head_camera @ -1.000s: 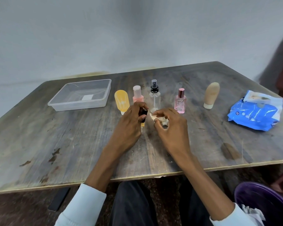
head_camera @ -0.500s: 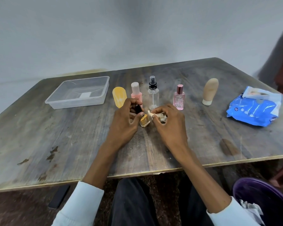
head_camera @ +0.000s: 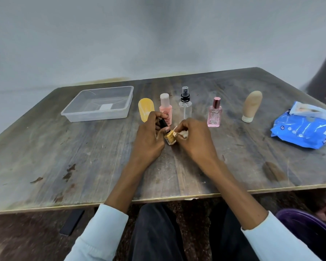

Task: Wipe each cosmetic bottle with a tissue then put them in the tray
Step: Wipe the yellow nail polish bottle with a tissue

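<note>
My left hand [head_camera: 149, 140] grips a small yellow bottle [head_camera: 170, 138] with a black cap, tilted over the middle of the table. My right hand [head_camera: 193, 140] pinches a crumpled tissue [head_camera: 181, 133] against the bottle's side. Behind them stand a yellow tube [head_camera: 145, 109], a pink bottle [head_camera: 165, 106], a clear spray bottle [head_camera: 185, 104], a pink perfume bottle [head_camera: 215, 113] and a beige tube [head_camera: 251, 108]. The clear plastic tray [head_camera: 98, 104] sits at the far left with no bottle in it.
A blue wipes pack [head_camera: 305, 127] lies at the right edge of the wooden table [head_camera: 83, 157]. A purple bin [head_camera: 312, 228] stands on the floor at lower right. A dark flat object [head_camera: 72, 222] lies on the floor under the table's front edge.
The yellow bottle has turned in my left hand so its body shows more, and the tissue has moved against it. The view shifted slightly.
</note>
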